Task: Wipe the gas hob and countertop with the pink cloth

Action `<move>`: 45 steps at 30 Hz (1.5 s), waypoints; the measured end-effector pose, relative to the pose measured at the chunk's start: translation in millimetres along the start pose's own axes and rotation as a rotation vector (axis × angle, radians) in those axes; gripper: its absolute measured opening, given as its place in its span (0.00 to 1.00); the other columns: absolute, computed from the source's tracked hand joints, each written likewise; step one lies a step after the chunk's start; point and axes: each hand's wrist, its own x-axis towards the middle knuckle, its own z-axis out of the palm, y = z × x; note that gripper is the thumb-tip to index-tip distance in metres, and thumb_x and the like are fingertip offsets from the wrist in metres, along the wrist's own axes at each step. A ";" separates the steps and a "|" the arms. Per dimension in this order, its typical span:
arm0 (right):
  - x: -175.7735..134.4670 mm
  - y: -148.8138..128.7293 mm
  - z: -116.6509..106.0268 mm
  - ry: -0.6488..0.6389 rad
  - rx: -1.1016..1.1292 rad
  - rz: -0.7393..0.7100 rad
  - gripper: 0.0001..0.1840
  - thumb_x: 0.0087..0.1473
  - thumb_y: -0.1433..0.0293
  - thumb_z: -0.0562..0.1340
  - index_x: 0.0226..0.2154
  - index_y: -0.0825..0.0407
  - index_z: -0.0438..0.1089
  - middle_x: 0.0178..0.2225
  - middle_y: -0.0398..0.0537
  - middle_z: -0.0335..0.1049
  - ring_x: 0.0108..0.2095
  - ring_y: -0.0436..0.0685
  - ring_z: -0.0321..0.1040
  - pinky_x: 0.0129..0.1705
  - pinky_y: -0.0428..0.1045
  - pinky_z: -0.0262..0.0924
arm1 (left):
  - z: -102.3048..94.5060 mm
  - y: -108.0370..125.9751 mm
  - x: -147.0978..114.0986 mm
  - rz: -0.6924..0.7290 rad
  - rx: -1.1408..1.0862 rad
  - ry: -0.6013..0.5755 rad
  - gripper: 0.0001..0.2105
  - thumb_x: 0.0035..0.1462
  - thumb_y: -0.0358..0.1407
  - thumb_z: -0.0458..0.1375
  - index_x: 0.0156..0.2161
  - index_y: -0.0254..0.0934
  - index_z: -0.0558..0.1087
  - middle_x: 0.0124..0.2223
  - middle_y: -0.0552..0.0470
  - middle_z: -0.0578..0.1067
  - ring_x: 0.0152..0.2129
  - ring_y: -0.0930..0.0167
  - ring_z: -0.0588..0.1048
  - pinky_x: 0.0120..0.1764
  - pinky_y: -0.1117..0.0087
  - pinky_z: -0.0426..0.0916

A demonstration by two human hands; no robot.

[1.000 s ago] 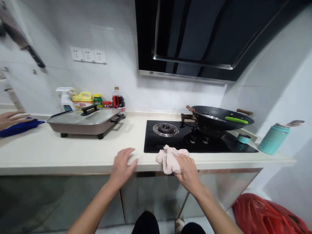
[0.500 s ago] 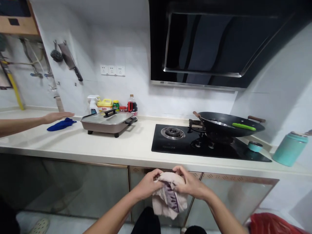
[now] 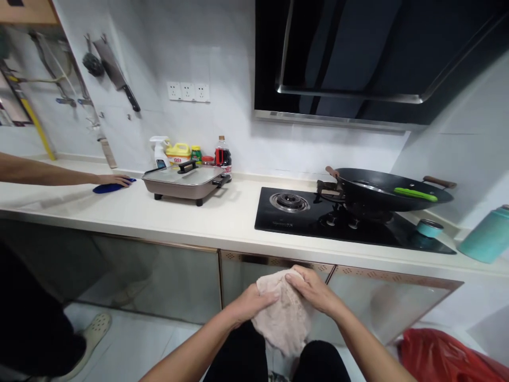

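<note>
A pale pink cloth (image 3: 284, 315) hangs between my two hands, in front of the cabinet doors and just below the counter edge. My left hand (image 3: 254, 303) grips its left side, the thumb lying over the top. On the upper right, my right hand (image 3: 312, 289) pinches the fabric with the thumb in front. The fingers behind the cloth are hidden. Far to the left, another person's hand (image 3: 117, 180) lies on a blue cloth (image 3: 106, 188) on the counter (image 3: 191, 220).
An electric pan with a glass lid (image 3: 181, 185) stands left of the black gas stove (image 3: 294, 220). A wok (image 3: 389, 193) with a green-handled utensil sits on the right burner. A teal canister (image 3: 487, 236) is at far right, a red bag (image 3: 449, 355) below. The other person's shoe (image 3: 93, 334) shows lower left.
The pink cloth has been turned and spread, so its purple patterned part no longer shows. The other person's hand has come down onto the blue cloth. My view has tilted downward.
</note>
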 end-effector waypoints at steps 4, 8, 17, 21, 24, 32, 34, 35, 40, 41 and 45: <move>-9.5 -5.2 -5.6 -0.114 0.093 0.071 0.16 0.52 0.57 0.66 0.35 0.48 0.63 0.32 0.38 0.66 0.34 0.52 0.60 0.36 0.46 0.56 | -2.2 9.8 1.0 0.085 0.113 0.095 0.31 0.55 0.54 0.66 0.56 0.34 0.79 0.53 0.43 0.81 0.51 0.55 0.78 0.57 0.55 0.70; -16.6 0.9 -1.2 -0.110 0.002 0.045 0.14 0.51 0.65 0.65 0.40 0.48 0.64 0.34 0.38 0.70 0.36 0.53 0.64 0.38 0.47 0.56 | -11.2 10.4 2.3 0.122 0.250 0.162 0.24 0.57 0.50 0.64 0.50 0.33 0.82 0.48 0.45 0.83 0.46 0.57 0.79 0.53 0.58 0.72; 66.8 -25.1 0.2 0.151 -0.025 -0.161 0.15 0.56 0.63 0.61 0.47 0.48 0.68 0.39 0.43 0.75 0.38 0.55 0.68 0.40 0.49 0.59 | -79.5 91.1 27.6 0.246 0.688 0.449 0.21 0.55 0.50 0.65 0.45 0.35 0.79 0.44 0.46 0.83 0.43 0.59 0.79 0.47 0.62 0.72; 134.5 -36.8 -4.8 0.308 -0.218 -0.146 0.15 0.59 0.61 0.62 0.47 0.47 0.68 0.35 0.42 0.73 0.34 0.54 0.67 0.38 0.48 0.58 | -117.8 148.3 60.0 0.222 1.072 0.673 0.26 0.57 0.47 0.65 0.56 0.35 0.71 0.48 0.42 0.80 0.46 0.56 0.78 0.49 0.59 0.70; 159.0 -21.2 4.1 0.382 -0.325 -0.113 0.08 0.58 0.64 0.63 0.40 0.48 0.70 0.34 0.44 0.70 0.37 0.56 0.66 0.41 0.50 0.56 | -127.5 141.4 70.2 0.340 1.279 0.824 0.29 0.60 0.42 0.63 0.63 0.35 0.65 0.59 0.35 0.74 0.56 0.52 0.72 0.56 0.52 0.67; 156.4 22.5 24.0 0.490 -0.413 -0.193 0.11 0.62 0.60 0.60 0.40 0.50 0.72 0.40 0.50 0.68 0.44 0.60 0.64 0.49 0.55 0.57 | -119.8 63.5 51.7 0.329 1.736 0.241 0.49 0.45 0.51 0.75 0.70 0.45 0.61 0.70 0.33 0.61 0.66 0.43 0.59 0.64 0.40 0.53; 157.0 25.1 22.6 0.502 -0.398 -0.222 0.12 0.62 0.60 0.60 0.40 0.50 0.72 0.40 0.49 0.68 0.44 0.60 0.65 0.50 0.54 0.58 | -128.6 67.9 48.9 0.230 1.788 0.253 0.54 0.41 0.48 0.78 0.71 0.46 0.58 0.71 0.34 0.60 0.67 0.41 0.56 0.64 0.37 0.49; 157.6 26.2 21.5 0.509 -0.387 -0.238 0.11 0.62 0.60 0.60 0.40 0.51 0.72 0.40 0.49 0.69 0.44 0.59 0.65 0.50 0.54 0.59 | -133.6 71.6 48.0 0.213 1.807 0.245 0.56 0.39 0.46 0.79 0.72 0.48 0.57 0.72 0.35 0.59 0.67 0.41 0.56 0.64 0.38 0.49; 158.7 28.5 18.0 0.581 -0.342 -0.288 0.13 0.63 0.62 0.56 0.40 0.52 0.71 0.41 0.52 0.69 0.41 0.58 0.66 0.47 0.53 0.63 | -141.7 82.2 48.2 0.268 1.843 0.177 0.55 0.38 0.37 0.79 0.71 0.48 0.58 0.67 0.38 0.65 0.60 0.49 0.66 0.59 0.53 0.59; 156.8 27.7 19.0 0.597 -0.343 -0.295 0.13 0.64 0.62 0.56 0.41 0.52 0.71 0.41 0.53 0.70 0.42 0.59 0.66 0.48 0.54 0.62 | -138.6 81.8 49.8 0.260 1.854 0.194 0.53 0.38 0.37 0.78 0.69 0.47 0.59 0.64 0.38 0.67 0.56 0.51 0.68 0.57 0.54 0.61; 132.5 27.7 22.8 0.632 -0.423 -0.349 0.14 0.64 0.64 0.54 0.45 0.51 0.72 0.46 0.55 0.71 0.49 0.63 0.64 0.52 0.58 0.58 | -122.3 76.7 56.8 0.166 1.933 0.297 0.45 0.38 0.40 0.78 0.62 0.40 0.66 0.56 0.38 0.71 0.50 0.52 0.69 0.54 0.52 0.61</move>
